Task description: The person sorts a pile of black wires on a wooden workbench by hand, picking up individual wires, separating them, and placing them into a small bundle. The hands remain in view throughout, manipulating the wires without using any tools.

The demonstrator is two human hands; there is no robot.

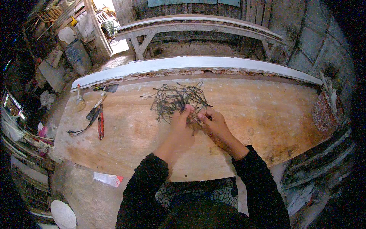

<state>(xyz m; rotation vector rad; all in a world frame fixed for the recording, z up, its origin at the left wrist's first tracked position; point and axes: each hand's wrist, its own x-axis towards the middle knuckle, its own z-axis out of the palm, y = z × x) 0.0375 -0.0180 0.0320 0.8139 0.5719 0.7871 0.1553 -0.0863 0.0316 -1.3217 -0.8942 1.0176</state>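
Note:
A tangled heap of thin dark cords [177,95] lies at the middle of the wooden table [114,152], loose ends sticking out on several sides. My left hand [183,121] is at the heap's near edge, its fingers closed on some of the cord. Close beside it, my right hand [212,120] pinches at the same spot with thumb and fingertips. A short piece of cord seems to run between the two hands. The fingers cover much of what they grip.
At the table's left lie a red-handled tool [101,123], a paintbrush [80,100], a dark strap [84,128] and a dark scraper-like blade [111,88]. A long white board [190,62] runs along the far edge. Behind it stands a bench [206,28]. A speckled reddish bundle [324,110] sits at the right end.

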